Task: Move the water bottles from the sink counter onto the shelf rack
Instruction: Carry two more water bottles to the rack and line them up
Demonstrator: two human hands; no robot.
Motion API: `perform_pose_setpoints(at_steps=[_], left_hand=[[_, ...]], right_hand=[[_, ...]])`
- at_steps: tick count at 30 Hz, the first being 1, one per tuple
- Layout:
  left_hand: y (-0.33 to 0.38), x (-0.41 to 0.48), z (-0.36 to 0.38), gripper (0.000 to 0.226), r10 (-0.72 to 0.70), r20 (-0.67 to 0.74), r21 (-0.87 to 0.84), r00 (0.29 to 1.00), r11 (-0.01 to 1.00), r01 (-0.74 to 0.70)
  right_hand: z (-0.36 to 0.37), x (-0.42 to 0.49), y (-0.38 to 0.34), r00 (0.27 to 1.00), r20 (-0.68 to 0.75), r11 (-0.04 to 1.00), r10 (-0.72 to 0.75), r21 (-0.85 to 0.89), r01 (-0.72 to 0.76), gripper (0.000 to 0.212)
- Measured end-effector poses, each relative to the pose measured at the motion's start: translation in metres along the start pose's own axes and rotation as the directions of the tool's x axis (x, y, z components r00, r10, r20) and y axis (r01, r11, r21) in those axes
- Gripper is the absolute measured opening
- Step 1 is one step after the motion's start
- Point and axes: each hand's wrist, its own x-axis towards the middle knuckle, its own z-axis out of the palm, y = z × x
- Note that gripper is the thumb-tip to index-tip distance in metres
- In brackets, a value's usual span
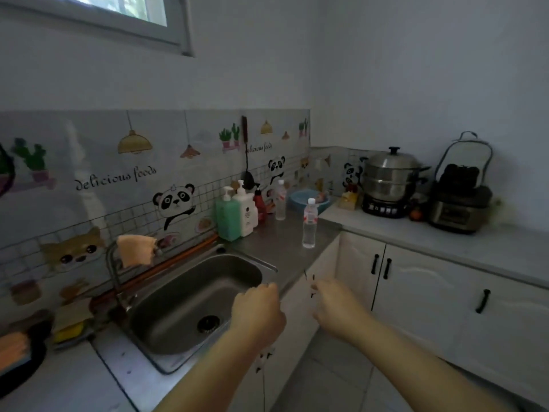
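Reach step: left hand (pixel 258 307) loosely curled, right hand (pixel 334 303) half-open, both empty; next, grasp the 2 upright water bottles (pixel 309 223) on the surface (pixel 276 242)

I see a steel sink counter (pixel 276 242) carrying two upright water bottles: the nearer bottle (pixel 309 223) by the front edge, the farther bottle (pixel 280 200) toward the wall. Beside them stand a green pump bottle (pixel 227 215), a white pump bottle (pixel 246 212) and a red bottle (pixel 259 205). A blue basin (pixel 309 200) sits in the corner. On the adjoining pale counter (pixel 445 242) rest a steamer pot (pixel 389 182) and a blender (pixel 460 191).
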Motion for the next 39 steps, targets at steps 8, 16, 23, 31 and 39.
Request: perform_pose_setpoints(at_steps=[8, 16, 23, 31, 39], left_hand=[[0.06, 0.08, 0.03, 0.028, 0.077, 0.052, 0.06, 0.996, 0.995, -0.08], [0.098, 0.214, 0.064, 0.026, 0.076, 0.062, 0.042, 0.995, 0.996, -0.079], [0.116, 0.343, 0.064, 0.033, 0.048, 0.053, -0.001, 0.997, 0.999, -0.048], [0.131, 0.447, 0.096, 0.03, -0.06, 0.032, -0.034, 0.998, 0.998, 0.061], [0.151, 0.542, 0.132, 0.062, -0.386, 0.043, -0.264, 0.921, 0.885, 0.384]], right_hand=[[-0.014, 0.054, 0.087, 0.999, 0.019, 0.999, 0.038, -0.007, -0.038, 0.042], [-0.031, 0.168, 0.154, 0.999, 0.003, 0.997, 0.054, -0.058, -0.054, 0.048], [-0.063, 0.282, 0.194, 1.0, 0.006, 0.999, -0.001, -0.046, 0.001, 0.044], [-0.077, 0.397, 0.244, 0.996, 0.045, 0.997, -0.075, -0.03, 0.076, 0.037], [-0.085, 0.52, 0.296, 0.962, 0.159, 0.969, -0.224, -0.072, 0.237, 0.044]])
